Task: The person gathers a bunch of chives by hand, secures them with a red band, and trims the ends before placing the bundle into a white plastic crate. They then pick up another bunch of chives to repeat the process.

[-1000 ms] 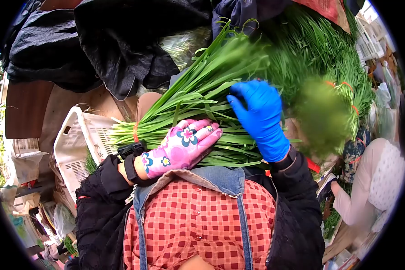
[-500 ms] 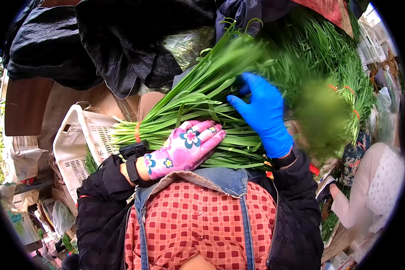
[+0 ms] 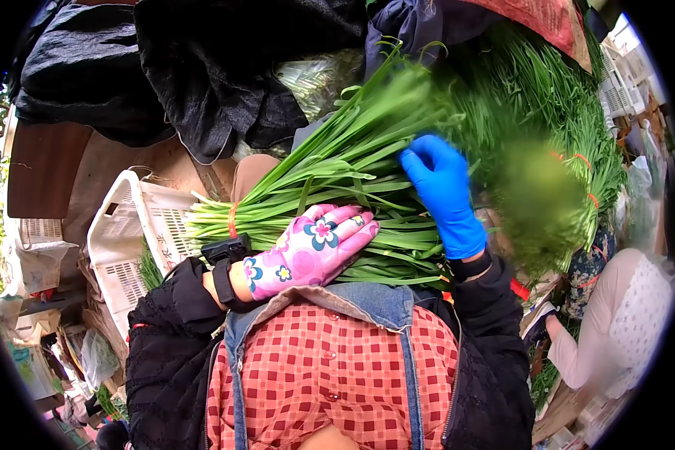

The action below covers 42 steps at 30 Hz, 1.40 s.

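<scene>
A long bundle of green chives (image 3: 330,176) lies across my lap, cut ends to the left. An orange rubber band (image 3: 232,220) ties it near those ends. My left hand (image 3: 311,247), in a pink flowered glove, lies on the lower stalks and holds them against my body. My right hand (image 3: 442,191), in a blue glove, is further along the bundle, its fingers curled into the leaves. The leaf tips at the upper right are blurred.
A white plastic crate (image 3: 124,240) lies tipped at the left. Black cloth (image 3: 202,67) is heaped behind it. More tied chive bundles (image 3: 570,112) are piled at the right. Another person's light sleeve (image 3: 630,315) shows at the far right.
My right hand has slid up and right along the leaves and turned more edge-on. My left hand has stayed on the stalks, shifting only slightly.
</scene>
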### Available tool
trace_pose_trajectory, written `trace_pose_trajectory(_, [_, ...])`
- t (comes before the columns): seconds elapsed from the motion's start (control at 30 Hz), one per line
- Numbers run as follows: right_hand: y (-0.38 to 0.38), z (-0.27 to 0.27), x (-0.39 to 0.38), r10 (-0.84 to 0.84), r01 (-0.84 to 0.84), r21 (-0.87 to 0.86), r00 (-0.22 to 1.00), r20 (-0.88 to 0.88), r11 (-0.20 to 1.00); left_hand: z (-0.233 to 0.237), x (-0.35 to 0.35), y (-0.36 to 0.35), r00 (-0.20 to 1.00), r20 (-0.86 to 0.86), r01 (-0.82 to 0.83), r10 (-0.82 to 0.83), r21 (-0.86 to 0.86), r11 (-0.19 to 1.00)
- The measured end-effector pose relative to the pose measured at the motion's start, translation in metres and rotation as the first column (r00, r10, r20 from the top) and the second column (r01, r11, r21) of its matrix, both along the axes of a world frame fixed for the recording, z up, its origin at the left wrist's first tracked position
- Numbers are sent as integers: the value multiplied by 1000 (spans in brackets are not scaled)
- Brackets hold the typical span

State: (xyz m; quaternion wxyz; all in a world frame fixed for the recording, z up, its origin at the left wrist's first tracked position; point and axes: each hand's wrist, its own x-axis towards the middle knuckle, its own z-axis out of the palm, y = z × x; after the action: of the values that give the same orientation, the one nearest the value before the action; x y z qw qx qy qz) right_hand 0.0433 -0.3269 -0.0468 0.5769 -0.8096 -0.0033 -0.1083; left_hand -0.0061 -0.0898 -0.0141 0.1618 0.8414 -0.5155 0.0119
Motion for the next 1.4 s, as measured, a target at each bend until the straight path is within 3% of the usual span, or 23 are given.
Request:
trace_pose_trajectory(0.03, [-5, -2, -2, 0, 0, -1, 1000, 0, 1000, -1, 0, 0, 1000, 2, -1, 1, 1, 1000])
trace_pose_trajectory(0.1, [-27, -5, -6, -253, 302, -220, 941, 224, 927, -1, 0, -1, 1000, 7, -11, 11, -6, 1000])
trace_pose_trajectory(0.17, [-60, -6, -22, -323, 310, -228, 946, -22, 923, -1, 0, 1, 1000, 3, -5, 5, -11, 1000])
trace_pose_trajectory(0.2, [-82, -5, -33, -201, 148, -433, 976, -78, 889, -1, 0, 2, 1000, 4, -10, 10, -17, 1000])
trace_pose_trajectory(0.23, [-100, -2, -50, -42, -72, -725, 989, -139, 685, -2, 0, 3, 1000, 7, -3, 3, -24, 1000])
trace_pose_trajectory(0.27, [-111, 5, -61, 83, -263, -898, 965, -250, 353, -2, 0, 3, 1000, 12, 3, -3, -34, 999])
trace_pose_trajectory(0.3, [-108, 17, -63, 86, -264, -902, 964, -250, 343, -4, 0, 2, 1000, 12, -2, 3, -44, 999])
trace_pose_trajectory(0.37, [-84, 52, -64, 112, 12, -686, 984, 136, 727, -7, -1, 2, 999, 31, 10, -9, -40, 999])
trace_pose_trajectory(0.43, [-46, 94, -53, 192, -122, -466, 976, 105, 876, -3, -2, -1, 999, 36, 5, -2, -57, 998])
trace_pose_trajectory(0.53, [1, 93, -34, 445, -49, -742, 826, 346, 668, 1, 0, -3, 999, 55, 7, -3, -78, 997])
trace_pose_trajectory(0.63, [26, 66, -23, 449, 18, -808, 824, 345, 588, -2, -1, -3, 998, 67, -7, 10, -46, 999])
trace_pose_trajectory(0.7, [31, 49, -18, 397, 50, -904, 887, 236, 425, 1, -1, -2, 999, 47, -7, 9, -38, 999])
trace_pose_trajectory(0.73, [27, 44, -18, 388, 56, -902, 890, 239, 428, 3, -1, -2, 999, 31, -7, 8, -33, 999])
trace_pose_trajectory(0.8, [5, 38, -21, 93, 165, -538, 903, 420, 827, 2, -1, -2, 999, 39, -5, 7, -43, 999])
trace_pose_trajectory(0.87, [-20, 47, -35, 31, 27, -406, 990, 135, 913, 0, -2, 0, 999, 38, -15, 17, -56, 998])
trace_pose_trajectory(0.93, [-34, 50, -43, 60, -67, -345, 998, -31, 936, -3, -2, 0, 1000, 11, 2, -2, -3, 1000])
trace_pose_trajectory(1.0, [-37, 66, -48, 234, -111, -537, 958, 165, 836, -1, -3, -5, 998, 55, -2, 4, -37, 999])
trace_pose_trajectory(1.17, [19, 68, -29, 280, 36, -585, 853, 441, 810, 0, -3, -6, 998, 63, 0, 2, -27, 1000])
trace_pose_trajectory(1.23, [30, 48, -20, 357, 116, -794, 848, 392, 596, 2, -1, -6, 998, 68, -9, 10, -14, 1000])
trace_pose_trajectory(1.27, [32, 44, -19, 360, 114, -789, 845, 397, 604, 4, -2, -6, 998, 61, -7, 8, -15, 1000])
trace_pose_trajectory(1.33, [29, 39, -19, 245, -5, -464, 854, 459, 886, 5, -2, -5, 998, 56, -5, 6, -11, 1000])
trace_pose_trajectory(1.37, [25, 42, -20, 72, 88, -311, 880, 469, 946, 5, -2, -4, 999, 45, -20, 20, -12, 1000])
trace_pose_trajectory(1.4, [9, 48, -26, -34, 113, -263, 958, 285, 958, 4, -3, -3, 999, 29, -31, 32, -17, 999])
